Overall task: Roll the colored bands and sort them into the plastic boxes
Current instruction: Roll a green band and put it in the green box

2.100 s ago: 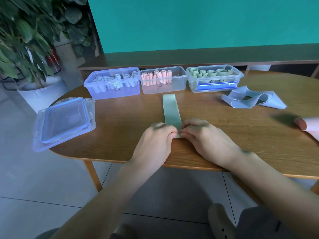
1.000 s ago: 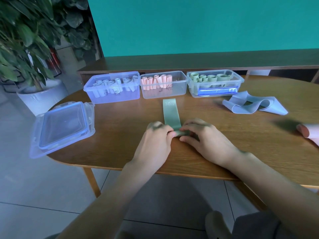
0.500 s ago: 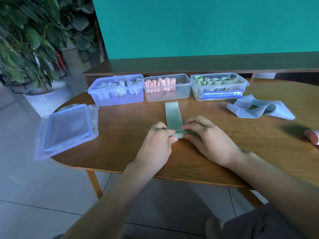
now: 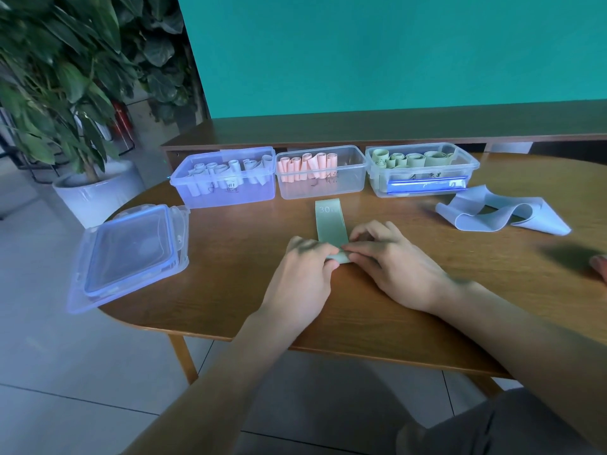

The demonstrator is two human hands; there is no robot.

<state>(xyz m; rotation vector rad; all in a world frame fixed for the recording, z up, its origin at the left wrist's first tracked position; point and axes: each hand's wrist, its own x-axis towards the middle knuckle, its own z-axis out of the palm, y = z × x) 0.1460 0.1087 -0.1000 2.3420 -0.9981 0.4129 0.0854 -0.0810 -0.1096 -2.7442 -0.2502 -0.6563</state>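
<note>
One green band (image 4: 329, 224) lies flat on the wooden surface (image 4: 427, 290), pale sage in colour, with "30" printed in white near its far end; its near end is wound into a small tight roll. Left hand (image 4: 303, 277) and right hand (image 4: 392, 262) sit side by side, fingertips curled onto that roll and pinching it from either side. Beyond the band's far end stand three clear plastic boxes in a row: the left box (image 4: 226, 192) holds pale blue rolls, the middle box (image 4: 348, 185) holds pink rolls, and the right box (image 4: 469, 167) holds green rolls above a blue item, detail unclear. An unrolled blue band (image 4: 499, 218) lies in loose folds to the right, apart from the boxes. A stack of blue-rimmed lids (image 4: 131, 257) overhangs the surface's left edge. A potted plant (image 4: 95, 192) stands on the floor at left.
</note>
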